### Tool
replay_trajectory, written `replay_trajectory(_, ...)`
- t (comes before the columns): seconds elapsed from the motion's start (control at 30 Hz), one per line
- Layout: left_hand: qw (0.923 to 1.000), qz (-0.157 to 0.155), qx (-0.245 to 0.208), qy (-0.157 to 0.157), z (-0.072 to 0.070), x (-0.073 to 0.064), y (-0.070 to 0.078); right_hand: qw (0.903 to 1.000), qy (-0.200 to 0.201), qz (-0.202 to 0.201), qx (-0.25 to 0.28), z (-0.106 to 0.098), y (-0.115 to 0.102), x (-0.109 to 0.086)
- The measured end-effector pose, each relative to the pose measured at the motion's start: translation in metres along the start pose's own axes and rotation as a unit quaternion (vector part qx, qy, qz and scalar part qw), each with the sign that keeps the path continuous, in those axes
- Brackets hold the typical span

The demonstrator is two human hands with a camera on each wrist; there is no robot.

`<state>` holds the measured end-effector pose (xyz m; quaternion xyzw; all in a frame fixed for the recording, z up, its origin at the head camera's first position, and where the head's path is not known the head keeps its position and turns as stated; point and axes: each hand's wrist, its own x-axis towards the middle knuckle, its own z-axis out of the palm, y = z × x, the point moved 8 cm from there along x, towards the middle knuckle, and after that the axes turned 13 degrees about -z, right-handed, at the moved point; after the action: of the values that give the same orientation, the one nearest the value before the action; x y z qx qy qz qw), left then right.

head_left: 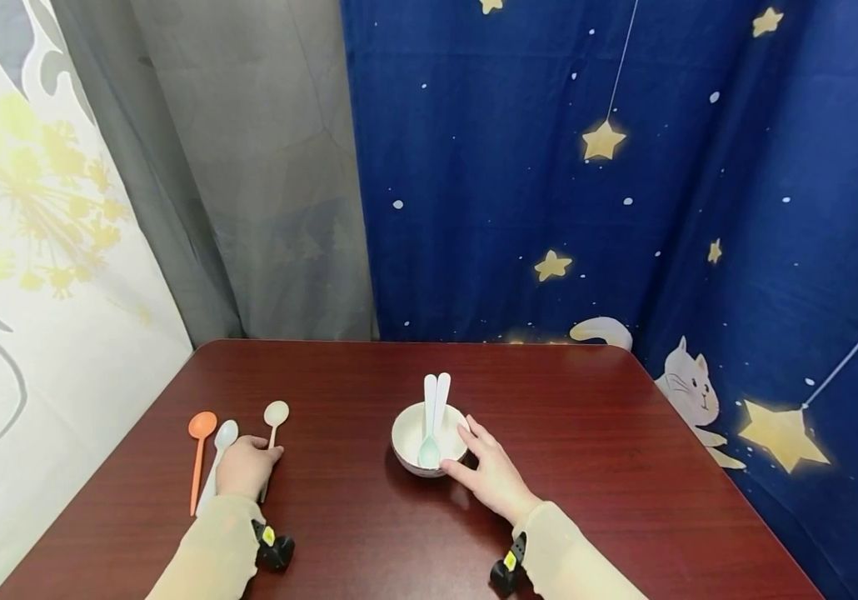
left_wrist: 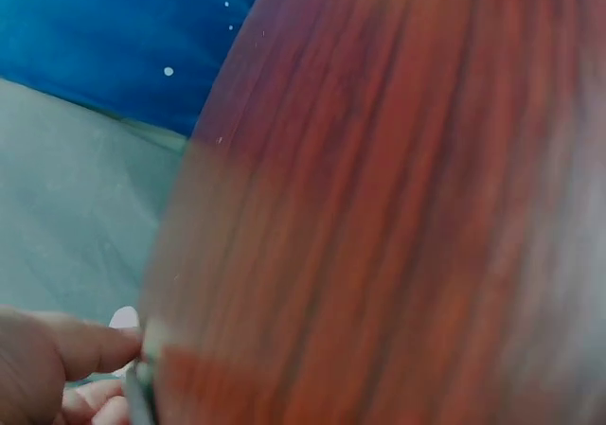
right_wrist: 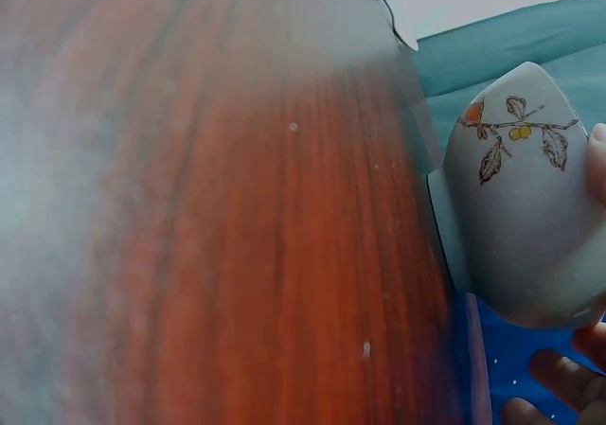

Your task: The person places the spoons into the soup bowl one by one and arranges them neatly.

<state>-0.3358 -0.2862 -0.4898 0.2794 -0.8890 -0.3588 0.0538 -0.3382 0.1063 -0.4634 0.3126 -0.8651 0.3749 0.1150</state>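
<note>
In the head view my left hand [head_left: 244, 467] is at the left of the table, pinching the handle of a cream spoon [head_left: 276, 413] whose round head points away from me. The left wrist view shows the thumb [left_wrist: 104, 347] and fingertips at a thin handle. A pale bowl [head_left: 402, 440] stands near the middle, holding two spoons with white handles [head_left: 430, 398]; one shows a mint-green head [head_left: 429, 453]. My right hand [head_left: 495, 477] holds the bowl's right side between thumb and fingers. The right wrist view shows a leaf-and-branch print on the bowl [right_wrist: 521, 217].
An orange spoon [head_left: 202, 426] and a pale blue-white spoon [head_left: 226, 434] lie left of my left hand, the latter partly covered by it. The dark red wooden table [head_left: 354, 533] ends at grey [head_left: 264, 167] and blue star-patterned curtains [head_left: 489, 167].
</note>
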Motion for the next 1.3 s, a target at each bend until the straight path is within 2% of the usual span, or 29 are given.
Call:
replay_trajectory(0.2, 0.9993, 0.003, 0.027, -0.025, -0.0041, -0.0037, 0.0009, 1.0000, 0.000, 0.001, 0.001, 0.0000, 0.0001, -0.0005)
replay_trajectory(0.47, 0.9963, 0.021, 0.065, -0.053, -0.0021, -0.0055, 0.0014, 1.0000, -0.001, 0.007, -0.002, -0.0002, 0.0006, -0.0003)
replay_trajectory(0.67, 0.9956, 0.040, 0.079, -0.031, -0.0046, -0.0030, 0.0022, 1.0000, 0.002, 0.001, -0.005, -0.0001, -0.0004, -0.0003)
replay_trajectory(1.0, 0.9996, 0.008, 0.023, -0.015, -0.0061, -0.0063, -0.0028, 0.9999, -0.003, 0.011, 0.002, 0.0009, -0.0005, -0.0010)
replay_trajectory(1.17, 0.9999, 0.012, -0.008, 0.000, -0.0061, -0.0061, -0.0043, 0.9999, -0.003, 0.010, 0.001, 0.0006, -0.0007, -0.0009)
replay_trajectory(1.3, 0.9985, 0.009, -0.052, 0.010, -0.0054, -0.0047, -0.0073, 0.9999, -0.004, 0.012, 0.001, 0.0009, 0.0000, -0.0006)
